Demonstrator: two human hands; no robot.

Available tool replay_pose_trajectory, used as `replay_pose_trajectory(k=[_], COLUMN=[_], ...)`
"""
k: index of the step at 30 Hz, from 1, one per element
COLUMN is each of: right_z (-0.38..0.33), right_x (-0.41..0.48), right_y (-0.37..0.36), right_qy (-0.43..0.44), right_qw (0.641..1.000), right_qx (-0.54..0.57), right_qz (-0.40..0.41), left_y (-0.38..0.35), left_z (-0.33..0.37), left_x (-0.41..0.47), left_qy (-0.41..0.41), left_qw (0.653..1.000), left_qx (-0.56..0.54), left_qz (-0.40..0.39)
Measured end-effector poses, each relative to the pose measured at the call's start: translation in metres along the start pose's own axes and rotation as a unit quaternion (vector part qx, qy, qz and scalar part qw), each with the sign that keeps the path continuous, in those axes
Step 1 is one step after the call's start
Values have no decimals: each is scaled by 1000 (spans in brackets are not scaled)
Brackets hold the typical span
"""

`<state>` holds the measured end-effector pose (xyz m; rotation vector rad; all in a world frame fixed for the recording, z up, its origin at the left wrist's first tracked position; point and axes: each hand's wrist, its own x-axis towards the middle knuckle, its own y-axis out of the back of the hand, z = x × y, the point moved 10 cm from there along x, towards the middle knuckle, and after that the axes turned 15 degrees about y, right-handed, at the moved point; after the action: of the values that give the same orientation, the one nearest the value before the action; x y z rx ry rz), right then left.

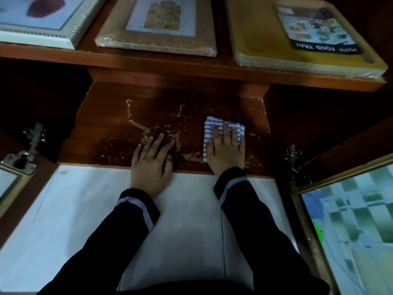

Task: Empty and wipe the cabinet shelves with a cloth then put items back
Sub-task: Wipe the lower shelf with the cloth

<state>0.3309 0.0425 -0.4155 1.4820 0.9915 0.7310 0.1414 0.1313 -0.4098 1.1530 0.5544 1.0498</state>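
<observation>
Left grip [152,161] lies flat and empty on the cabinet shelf [102,128]. Right grip [226,149], palm flat, presses the checked cloth [209,126] beneath it. Risk: the cloth may snag flaking veneer [191,156] between the grips and lift more. Dim interior; wrapped food tray [265,39] above the right grip.

Right hand [226,149] presses flat on a blue-checked cloth [209,129] on the worn shelf [106,133]. Left hand [152,160] rests flat beside it. Two framed pictures and a wrapped tray [255,35] lie above.
</observation>
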Motion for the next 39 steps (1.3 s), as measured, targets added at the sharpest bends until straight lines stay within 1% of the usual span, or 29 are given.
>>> replay_pose_trajectory(k=[4, 6, 8, 11, 14, 18, 21, 23, 26, 29, 32, 37, 39], right_z=[-29, -27, -14, 0, -11, -34, -34, -22, -7, -12, -24, -37, -34], right_x=[-16, -27, -27, -12, 5, -3, -23, -21, 0, 17, 16, -10, -12], right_y=[-4, -2, 2, 0, -1, -3, -1, 2, 2, -1, -2, -3, -3], right_qy=[61, 74, 59, 15, 5, 57, 91, 78, 28, 11, 41, 121, 119], right_qw=[998, 996, 997, 1000, 1000, 998, 995, 996, 999, 1000, 999, 992, 993], right_qx=[1, 5, 4, 0, 12, 9, 5, 0, 7, 12, 6, -5, 0], right_qz=[20, 40, 48, 17, 1, 5, 32, 37, 19, -2, 2, 26, 26], left_y=[0, 1, 1, 0, 1, 2, 0, 0, 2, 1, -1, 1, 1], left_z=[1, 1, 1, 0, 0, 2, 1, 0, 1, 0, 0, 1, 1], left_x=[-1, -1, 0, 1, 1, -1, -1, 1, 1, 0, 0, 1, 0], left_qy=[-8, -11, -9, -5, -6, -15, -16, -11, -9, -10, -11, -13, -13], left_qw=[1000, 1000, 1000, 1000, 1000, 1000, 1000, 1000, 1000, 1000, 1000, 1000, 1000], left_qx=[8, 6, 2, 0, -5, -2, -1, 0, -5, 0, 4, 4, 2], left_qz=[9, 15, 12, 8, 12, 21, 21, 18, 18, 16, 14, 25, 23])
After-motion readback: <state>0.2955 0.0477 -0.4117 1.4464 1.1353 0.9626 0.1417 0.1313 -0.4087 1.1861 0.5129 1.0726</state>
